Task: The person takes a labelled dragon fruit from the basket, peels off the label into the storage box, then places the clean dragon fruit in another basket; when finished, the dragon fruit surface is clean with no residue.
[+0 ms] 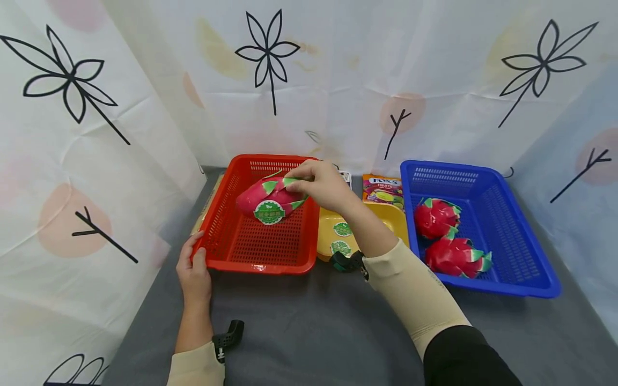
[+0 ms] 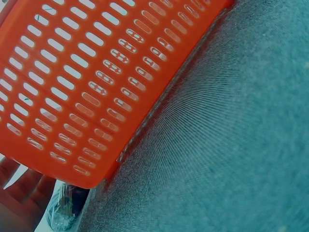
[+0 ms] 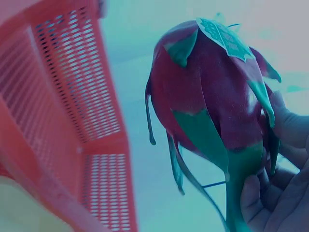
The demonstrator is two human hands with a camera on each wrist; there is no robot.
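My right hand [image 1: 322, 185] pinches a dragon fruit [image 1: 255, 199] by its green-tipped end, above the red basket [image 1: 260, 267]. A round green label is on the fruit's side. The right wrist view shows the dragon fruit [image 3: 212, 92] up close, with fingers [image 3: 258, 205] at its green leaves. At the red basket's near left corner, my left hand [image 1: 195, 271] grips the rim. In the left wrist view its fingers [image 2: 30, 186] are partly hidden behind the basket wall [image 2: 104, 130]. Whether the fruit touches the basket cannot be made out.
To the right, a blue basket [image 1: 523, 257] holds two dragon fruits [image 1: 436, 218]. Between the baskets, partly under my right arm, sits a yellow tray [image 1: 393, 217] with green round labels. A Fox's candy bag [image 1: 383, 188] lies behind it. A patterned curtain [image 1: 338, 69] hangs behind the grey table [image 1: 309, 332].
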